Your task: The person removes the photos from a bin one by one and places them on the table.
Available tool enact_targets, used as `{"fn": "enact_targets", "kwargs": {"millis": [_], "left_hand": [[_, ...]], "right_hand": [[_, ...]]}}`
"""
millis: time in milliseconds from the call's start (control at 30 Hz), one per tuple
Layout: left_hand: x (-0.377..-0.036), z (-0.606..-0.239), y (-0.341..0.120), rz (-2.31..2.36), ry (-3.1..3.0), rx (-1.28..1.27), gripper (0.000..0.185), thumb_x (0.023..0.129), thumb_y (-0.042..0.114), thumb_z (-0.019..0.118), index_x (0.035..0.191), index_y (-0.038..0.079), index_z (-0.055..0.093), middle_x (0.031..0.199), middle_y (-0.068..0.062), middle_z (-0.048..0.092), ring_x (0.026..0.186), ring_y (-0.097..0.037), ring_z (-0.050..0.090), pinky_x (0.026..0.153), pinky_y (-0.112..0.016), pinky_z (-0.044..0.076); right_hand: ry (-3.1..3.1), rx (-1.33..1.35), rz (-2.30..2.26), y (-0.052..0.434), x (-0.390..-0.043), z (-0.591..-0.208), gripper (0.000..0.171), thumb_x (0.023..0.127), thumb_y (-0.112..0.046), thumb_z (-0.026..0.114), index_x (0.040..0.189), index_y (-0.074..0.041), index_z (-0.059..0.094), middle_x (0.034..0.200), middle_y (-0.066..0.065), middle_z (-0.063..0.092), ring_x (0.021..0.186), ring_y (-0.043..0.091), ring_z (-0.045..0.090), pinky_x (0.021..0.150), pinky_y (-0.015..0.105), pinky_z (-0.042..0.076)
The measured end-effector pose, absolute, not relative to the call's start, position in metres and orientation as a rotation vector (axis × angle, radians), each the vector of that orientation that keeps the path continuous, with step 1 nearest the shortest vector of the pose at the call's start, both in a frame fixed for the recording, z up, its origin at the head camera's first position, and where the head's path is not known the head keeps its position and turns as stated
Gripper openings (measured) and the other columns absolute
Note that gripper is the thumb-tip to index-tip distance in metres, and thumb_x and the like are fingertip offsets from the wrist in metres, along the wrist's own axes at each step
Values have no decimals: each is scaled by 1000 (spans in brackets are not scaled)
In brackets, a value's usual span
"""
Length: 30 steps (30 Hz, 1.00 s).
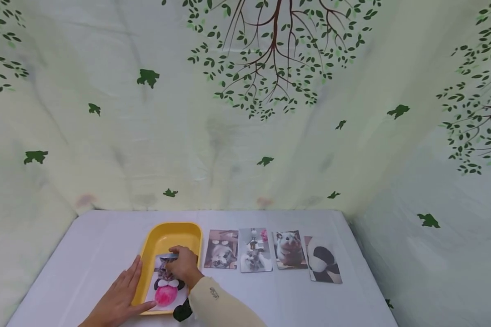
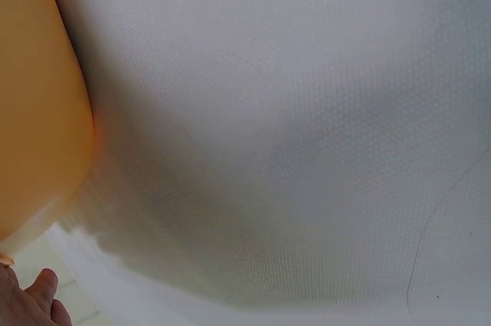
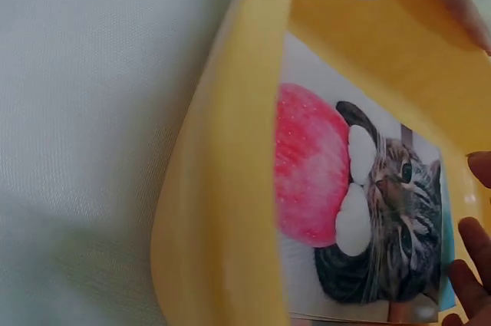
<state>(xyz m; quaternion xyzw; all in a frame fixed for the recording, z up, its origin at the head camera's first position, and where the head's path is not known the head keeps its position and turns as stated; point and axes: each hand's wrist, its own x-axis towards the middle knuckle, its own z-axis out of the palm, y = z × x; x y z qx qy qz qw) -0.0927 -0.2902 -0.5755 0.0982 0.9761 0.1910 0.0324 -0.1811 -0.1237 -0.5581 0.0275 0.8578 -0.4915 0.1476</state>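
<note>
Leaning over the yellow tray (image 1: 160, 236), the person had the right hand (image 1: 184, 265) curled onto the far edge of the cat photo (image 1: 166, 281), fingertips pinching at it, the picture lying flat inside the tray beneath that hand. The left hand (image 1: 120, 297) lay flat and relaxed against the tray's outer wall, steadying it. The photo looked light, thin, glossy — likely slippery and easily creased — so an edge or corner seemed the best place to lift it.

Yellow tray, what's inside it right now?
The yellow tray holds a cat picture card. The right hand covers the card's far end; anything beneath the card is hidden.
</note>
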Motion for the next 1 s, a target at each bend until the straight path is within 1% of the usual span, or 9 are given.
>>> {"fn": "enact_targets", "kwargs": {"millis": [133, 233, 367, 500, 633, 733, 800, 867, 1000], "left_hand": [[-93, -577, -289, 560, 3026, 315, 121, 76, 65, 65, 153, -1, -1, 161, -15, 0, 134, -43, 27, 97, -9, -23], [-92, -578, -289, 551, 3058, 348, 120, 77, 64, 66, 153, -1, 0, 161, -14, -1, 132, -42, 29, 99, -9, -22], [-92, -579, -288, 548, 3065, 351, 119, 77, 64, 65, 153, 0, -1, 161, -13, 0, 132, -40, 29, 100, -9, -21], [-92, -578, -288, 565, 3026, 305, 120, 77, 66, 64, 153, 0, -1, 161, -14, 3, 134, -41, 25, 98, -9, -23], [-93, -576, -287, 574, 3013, 292, 119, 77, 66, 63, 153, -1, 1, 160, -15, 4, 135, -41, 24, 98, -10, -23], [-92, -575, -286, 572, 3014, 285, 119, 77, 66, 63, 153, -1, 1, 160, -15, 3, 135, -40, 24, 98, -10, -23], [-91, -575, -287, 564, 3017, 279, 119, 77, 66, 63, 153, 0, 1, 161, -14, 3, 135, -40, 24, 98, -10, -23], [-90, -576, -287, 556, 3026, 282, 119, 77, 66, 64, 153, 0, 1, 161, -14, 2, 135, -41, 24, 98, -10, -22], [-90, -577, -287, 530, 3042, 300, 118, 77, 66, 64, 153, -2, 4, 161, -14, 2, 134, -41, 26, 99, -11, -22]], "right_hand": [[2538, 36, -1338, -124, -180, -564, 36, 72, -12, 81, 106, -20, 72, 101, -10, 66, 96, 16, 48, 86, 30, 44], [2553, 8, -1323, -124, -179, -569, 40, 69, -10, 81, 106, -21, 72, 101, -11, 67, 101, 17, 47, 91, 34, 37], [2553, -15, -1333, -123, -177, -572, 42, 68, -9, 82, 107, -22, 71, 101, -12, 66, 102, 17, 47, 92, 36, 33], [2578, -33, -1312, -124, -176, -572, 41, 69, -13, 83, 106, -25, 69, 100, -13, 65, 99, 14, 48, 91, 36, 32], [2563, -19, -1363, -125, -174, -572, 34, 72, -15, 81, 101, -26, 68, 95, -15, 64, 99, 15, 45, 90, 37, 33], [2543, -35, -1427, -126, -174, -572, 27, 74, -16, 79, 97, -25, 67, 88, -17, 63, 96, 12, 46, 91, 38, 31], [2520, -43, -1477, -126, -174, -572, 25, 75, -17, 79, 96, -25, 68, 84, -18, 61, 93, 8, 46, 92, 36, 32], [2466, -58, -1554, -127, -174, -572, 24, 77, -14, 79, 96, -24, 68, 82, -18, 60, 89, 5, 50, 91, 30, 39], [2354, -112, -1719, -125, -175, -571, 26, 76, 0, 76, 95, -17, 69, 80, -14, 62, 77, 0, 56, 75, 20, 51]]}}
